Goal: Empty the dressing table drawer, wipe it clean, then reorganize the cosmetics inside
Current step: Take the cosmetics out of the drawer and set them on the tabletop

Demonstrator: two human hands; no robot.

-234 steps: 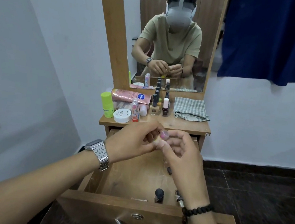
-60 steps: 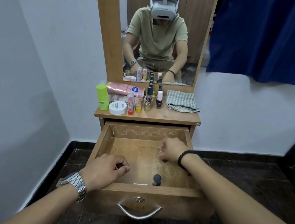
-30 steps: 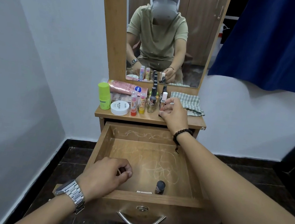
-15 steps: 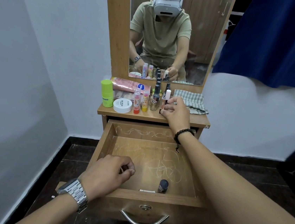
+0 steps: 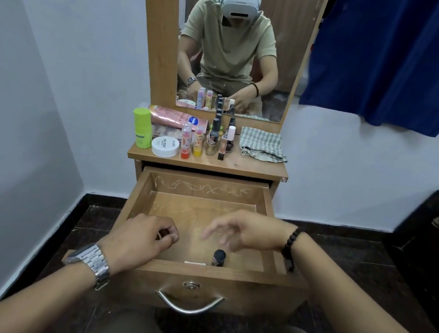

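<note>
head view: one dark-capped bottle [image 5: 218, 258] is left standing in the drawer [image 5: 138, 192], by its front wall. the right hand [image 5: 235, 231] hangs over it, fingers loose, holding nothing. the left hand [image 5: 136, 239] is curled; what it holds cannot be told. the bottle should be pinched by its cap and lifted straight up.

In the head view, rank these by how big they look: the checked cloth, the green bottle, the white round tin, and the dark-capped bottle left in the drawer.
1. checked cloth
2. green bottle
3. white round tin, close to the green bottle in apparent area, so that pair is unsure
4. dark-capped bottle, smallest, though partly hidden by the drawer front and nearer the camera
</note>
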